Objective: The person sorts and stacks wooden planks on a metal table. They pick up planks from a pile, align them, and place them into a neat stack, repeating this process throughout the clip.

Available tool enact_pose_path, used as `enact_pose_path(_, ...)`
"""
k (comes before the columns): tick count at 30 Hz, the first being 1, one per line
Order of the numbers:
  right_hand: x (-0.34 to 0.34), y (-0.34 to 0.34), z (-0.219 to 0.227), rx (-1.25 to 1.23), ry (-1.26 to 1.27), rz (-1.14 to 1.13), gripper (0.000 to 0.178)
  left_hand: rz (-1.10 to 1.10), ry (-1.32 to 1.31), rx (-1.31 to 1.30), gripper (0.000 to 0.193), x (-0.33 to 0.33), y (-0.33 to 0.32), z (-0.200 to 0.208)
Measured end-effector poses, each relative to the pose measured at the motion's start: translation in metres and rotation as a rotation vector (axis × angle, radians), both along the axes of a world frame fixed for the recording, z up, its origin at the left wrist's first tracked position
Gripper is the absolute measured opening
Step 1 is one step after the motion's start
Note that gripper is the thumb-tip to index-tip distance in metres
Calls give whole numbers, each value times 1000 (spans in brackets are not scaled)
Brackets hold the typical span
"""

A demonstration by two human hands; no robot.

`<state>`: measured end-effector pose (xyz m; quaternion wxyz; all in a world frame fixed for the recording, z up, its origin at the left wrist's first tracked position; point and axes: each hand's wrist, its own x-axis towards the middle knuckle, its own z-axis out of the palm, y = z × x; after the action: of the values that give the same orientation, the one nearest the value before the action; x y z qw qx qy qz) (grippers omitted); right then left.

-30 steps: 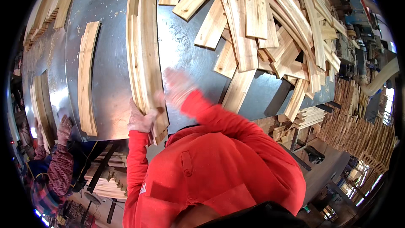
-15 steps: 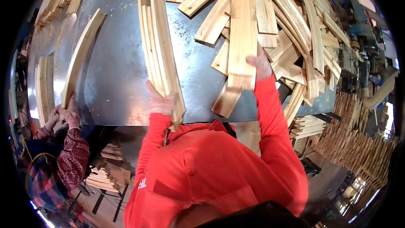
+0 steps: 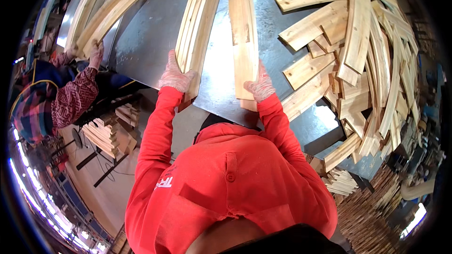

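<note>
Several stacked wooden strips (image 3: 197,28) are clamped in the left hand (image 3: 176,76), stretched ahead of its fingers over the metal table (image 3: 141,37). Two overlapping boards (image 3: 240,28) are clamped in the right hand (image 3: 261,83), with its thumb laid on top, and are extended forward of it. Beyond that hand's right side, a loose board pile (image 3: 355,23) is spread. Well left of the left hand, a long board (image 3: 120,12) is held in a co-worker's hands (image 3: 97,55).

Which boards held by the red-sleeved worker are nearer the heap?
The right stack, in the right grip; the left stack, in the left grip, lies farther from the heap.
</note>
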<state>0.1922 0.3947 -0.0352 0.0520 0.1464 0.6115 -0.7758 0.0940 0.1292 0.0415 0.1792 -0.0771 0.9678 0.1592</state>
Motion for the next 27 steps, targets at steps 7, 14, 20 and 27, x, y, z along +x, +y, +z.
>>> enact_pose_path(7,-25,-17,36,1057,-302,186,103,4,-106,-103,106,6,25,8)
enact_pose_path(14,-28,17,18,671,-249,156,100,22,-73,138,100,-3,7,6)
enact_pose_path(20,-23,45,16,-270,-139,108,82,59,-29,611,100,-4,-27,-26)
enact_pose_path(27,-11,-71,-38,-78,-127,15,70,34,-180,-43,116,0,23,14)
